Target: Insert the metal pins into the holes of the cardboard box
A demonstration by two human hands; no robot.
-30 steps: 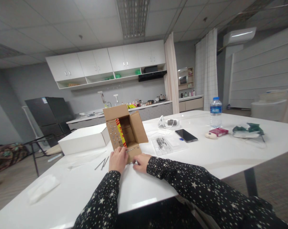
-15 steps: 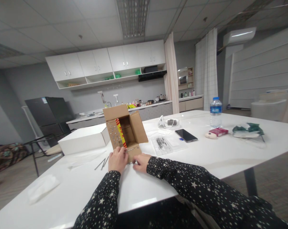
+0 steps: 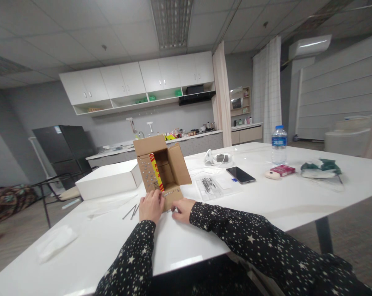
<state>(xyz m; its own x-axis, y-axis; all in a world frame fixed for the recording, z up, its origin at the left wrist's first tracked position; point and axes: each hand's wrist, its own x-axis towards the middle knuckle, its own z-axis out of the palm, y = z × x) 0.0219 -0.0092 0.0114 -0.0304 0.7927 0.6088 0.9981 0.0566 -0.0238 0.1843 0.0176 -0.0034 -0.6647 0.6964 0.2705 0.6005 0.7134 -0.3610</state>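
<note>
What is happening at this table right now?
A person in a star-patterned top has both hands at the near flap of an open cardboard box lying on its side on the white table. The left hand and right hand rest on the flap, which carries rows of small metal pieces. Loose nails lie beside it.

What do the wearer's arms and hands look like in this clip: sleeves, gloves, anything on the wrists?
Both arms wear long dark sleeves printed with small white stars, reaching to the wrists. The left hand and the right hand are bare, with no gloves. No watch, ring or bracelet shows, though the hands are small in the head view, so fine jewellery could be missed.
</note>
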